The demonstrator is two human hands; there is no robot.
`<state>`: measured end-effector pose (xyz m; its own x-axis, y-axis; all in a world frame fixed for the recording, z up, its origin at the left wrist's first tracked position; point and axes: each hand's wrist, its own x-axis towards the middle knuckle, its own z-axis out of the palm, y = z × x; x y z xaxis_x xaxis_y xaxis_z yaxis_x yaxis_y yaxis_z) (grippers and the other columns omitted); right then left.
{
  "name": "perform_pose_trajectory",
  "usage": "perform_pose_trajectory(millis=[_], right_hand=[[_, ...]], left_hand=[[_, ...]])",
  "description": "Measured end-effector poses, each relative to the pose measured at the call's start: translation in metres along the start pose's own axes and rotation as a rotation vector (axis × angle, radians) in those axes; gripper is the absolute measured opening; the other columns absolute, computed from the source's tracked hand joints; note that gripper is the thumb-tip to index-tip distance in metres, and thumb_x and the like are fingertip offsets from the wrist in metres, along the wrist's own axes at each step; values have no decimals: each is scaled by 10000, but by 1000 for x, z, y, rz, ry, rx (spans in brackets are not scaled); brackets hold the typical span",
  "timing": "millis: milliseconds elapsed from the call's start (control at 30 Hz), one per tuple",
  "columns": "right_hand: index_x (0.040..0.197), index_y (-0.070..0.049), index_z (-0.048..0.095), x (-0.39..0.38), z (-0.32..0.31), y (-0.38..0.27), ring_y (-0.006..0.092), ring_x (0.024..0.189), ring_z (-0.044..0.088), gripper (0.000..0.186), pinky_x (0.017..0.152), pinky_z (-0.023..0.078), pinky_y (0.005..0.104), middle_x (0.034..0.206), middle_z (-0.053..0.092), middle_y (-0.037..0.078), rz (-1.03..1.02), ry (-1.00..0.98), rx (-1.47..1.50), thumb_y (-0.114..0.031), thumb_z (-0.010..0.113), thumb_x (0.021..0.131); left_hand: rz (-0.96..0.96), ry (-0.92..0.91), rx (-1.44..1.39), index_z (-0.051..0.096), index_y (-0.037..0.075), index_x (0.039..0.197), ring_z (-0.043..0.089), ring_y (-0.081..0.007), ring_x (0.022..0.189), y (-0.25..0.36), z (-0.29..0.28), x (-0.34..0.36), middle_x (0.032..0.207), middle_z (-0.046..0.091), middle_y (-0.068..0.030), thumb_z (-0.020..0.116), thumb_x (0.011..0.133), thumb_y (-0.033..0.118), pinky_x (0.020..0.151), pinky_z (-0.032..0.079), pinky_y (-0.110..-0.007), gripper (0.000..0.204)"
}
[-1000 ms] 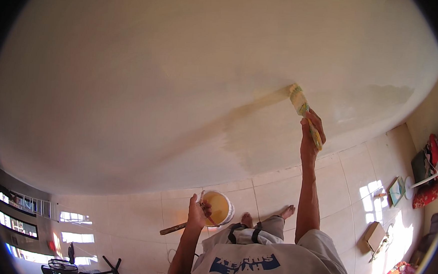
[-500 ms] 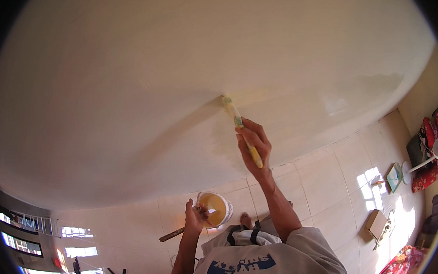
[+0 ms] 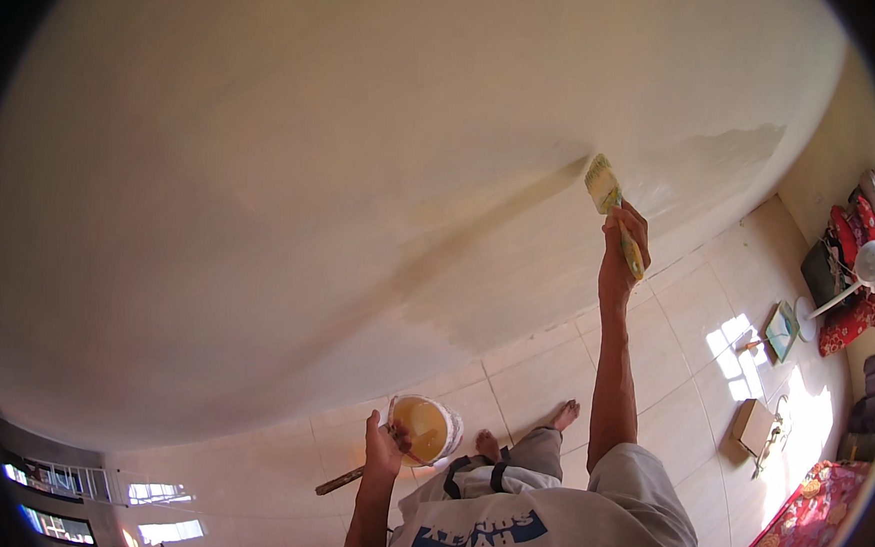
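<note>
My right hand grips the yellow handle of a flat paintbrush, held up at the pale wall. Its bristle end is at the wall's surface or very near it, beside the tip of the brush's long shadow. A white bucket of yellowish paint hangs low by the wall, its rim held in my left hand. Out past the left hand sticks a dark brown handle; what it belongs to is hidden. A damp-looking darker patch shows on the wall to the right.
Light floor tiles run along the wall's foot, with my bare feet on them. To the right are a small box, a green-framed board, a white stand fan and red patterned cloth.
My right hand has carried the paintbrush to the right and farther up the wall, the arm now straighter. The left hand keeps the bucket in nearly the same place.
</note>
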<state>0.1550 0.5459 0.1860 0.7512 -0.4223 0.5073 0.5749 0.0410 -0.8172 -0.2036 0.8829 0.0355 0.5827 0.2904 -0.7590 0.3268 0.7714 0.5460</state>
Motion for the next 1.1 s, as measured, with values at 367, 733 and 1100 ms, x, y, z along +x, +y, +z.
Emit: perform_pose_trajectory(millis=[367,733,1100], right_hand=[[1047,-59,736,-29,36,-31,223,1067,691,231,844,569,320,1206,690,132,-147,-287,-19,91,700,875],[1118,-48,720,71,-36,18,169,1120,623,162,947,523,309,1267,669,83,138,-48,3,-62,677,962],[1040,-90,751,-13,41,-14,207,881,733,248,728,580,316,1214,673,132,-377,-268,-257,78,729,859]], left_hand=[[11,48,47,567,88,963,594,-225,675,2,2,-3,804,621,-45,487,937,681,629,473,-363,599],[-7,34,-10,581,84,956,599,-231,641,4,-1,1,754,631,-81,516,925,687,615,484,-370,607],[-14,57,24,586,87,962,611,-232,643,7,10,0,763,640,-80,509,927,692,619,498,-368,611]])
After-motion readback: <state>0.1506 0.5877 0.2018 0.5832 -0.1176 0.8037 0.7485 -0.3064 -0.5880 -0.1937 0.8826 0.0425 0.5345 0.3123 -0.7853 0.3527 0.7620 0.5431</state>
